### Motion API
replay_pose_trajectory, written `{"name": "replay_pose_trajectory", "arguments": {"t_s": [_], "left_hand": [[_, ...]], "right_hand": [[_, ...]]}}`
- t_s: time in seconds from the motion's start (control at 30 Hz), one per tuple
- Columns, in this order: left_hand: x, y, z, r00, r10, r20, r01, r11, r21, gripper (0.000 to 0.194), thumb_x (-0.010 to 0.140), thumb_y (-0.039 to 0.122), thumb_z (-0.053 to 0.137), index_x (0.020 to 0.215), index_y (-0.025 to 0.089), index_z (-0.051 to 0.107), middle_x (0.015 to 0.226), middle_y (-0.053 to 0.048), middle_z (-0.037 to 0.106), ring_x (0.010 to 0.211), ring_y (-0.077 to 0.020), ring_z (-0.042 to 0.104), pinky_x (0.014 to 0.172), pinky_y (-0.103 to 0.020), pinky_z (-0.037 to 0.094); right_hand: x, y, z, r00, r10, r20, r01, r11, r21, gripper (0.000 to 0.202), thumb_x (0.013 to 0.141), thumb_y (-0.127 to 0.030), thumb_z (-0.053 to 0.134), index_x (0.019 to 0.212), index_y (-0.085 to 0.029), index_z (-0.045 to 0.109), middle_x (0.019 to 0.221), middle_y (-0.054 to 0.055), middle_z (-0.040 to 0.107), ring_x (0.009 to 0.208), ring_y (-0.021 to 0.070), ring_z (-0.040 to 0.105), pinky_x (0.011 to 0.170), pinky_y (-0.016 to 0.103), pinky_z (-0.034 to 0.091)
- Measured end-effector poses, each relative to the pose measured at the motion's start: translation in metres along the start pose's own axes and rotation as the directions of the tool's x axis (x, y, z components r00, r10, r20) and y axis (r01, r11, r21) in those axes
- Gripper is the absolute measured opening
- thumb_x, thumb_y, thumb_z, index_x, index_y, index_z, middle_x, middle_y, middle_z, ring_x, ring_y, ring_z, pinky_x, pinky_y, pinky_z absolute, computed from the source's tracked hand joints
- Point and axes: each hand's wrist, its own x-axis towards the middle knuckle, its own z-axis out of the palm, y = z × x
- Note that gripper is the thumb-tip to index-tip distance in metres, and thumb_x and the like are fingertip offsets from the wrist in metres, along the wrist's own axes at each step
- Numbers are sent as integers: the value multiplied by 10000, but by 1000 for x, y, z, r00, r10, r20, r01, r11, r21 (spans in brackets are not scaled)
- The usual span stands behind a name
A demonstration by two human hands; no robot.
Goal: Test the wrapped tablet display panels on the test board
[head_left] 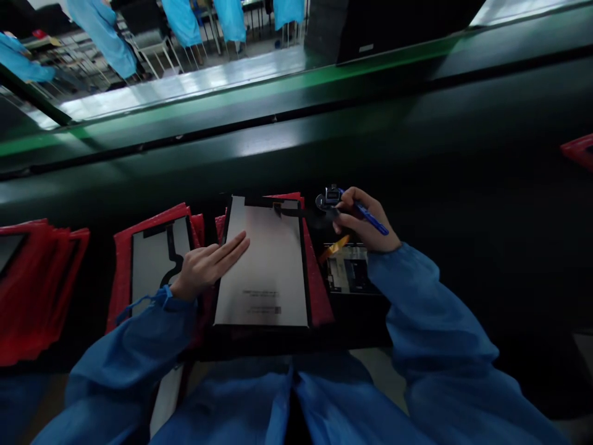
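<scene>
A flat display panel (264, 266) with a pale grey back and dark edges lies in front of me on red wrapping. My left hand (208, 262) rests at its left edge, fingers stretched out together across the surface, gripping nothing. From the panel's top, a dark flex cable (294, 212) runs right towards my right hand (368, 219). That hand is closed around a blue pen (370, 217). At its fingertips sits a small dark device (330, 196) with a shiny round part; whether the fingers hold it too, I cannot tell. The cable's far end is blurred there.
Another panel (151, 259) in red wrapping lies to the left, beside a stack of red sleeves (37, 284). Under my right hand are an orange strip (336, 247) and a circuit-like board (352, 272). A green ledge (287, 133) runs behind; people in blue are beyond.
</scene>
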Motion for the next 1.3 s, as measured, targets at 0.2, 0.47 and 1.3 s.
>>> {"name": "replay_pose_trajectory", "arguments": {"t_s": [0.2,0.47,1.3], "left_hand": [[-9,-4,9,965,145,217,-209,929,305,604,915,-26,342,1422,206,574,1488,-106,529,644,-150,694,507,-280,535],[-2,37,0,952,-151,266,240,908,-343,560,960,153,455,1513,242,447,1582,-130,436,582,-60,593,569,-227,535],[34,66,39,779,-353,519,618,287,-732,229,794,347,695,837,126,656,684,6,568,559,-88,448,507,-221,345]], "right_hand": [[-12,-21,0,984,133,118,-135,991,8,408,773,-324,816,787,-231,418,805,-13,682,656,146,695,603,263,585],[-31,-11,48,974,98,203,-54,977,-208,437,816,-484,785,776,-230,431,781,16,707,696,177,705,633,277,559],[-44,11,72,973,51,225,12,962,-272,482,854,-508,750,703,-236,381,745,13,732,631,165,695,536,242,502]]}}
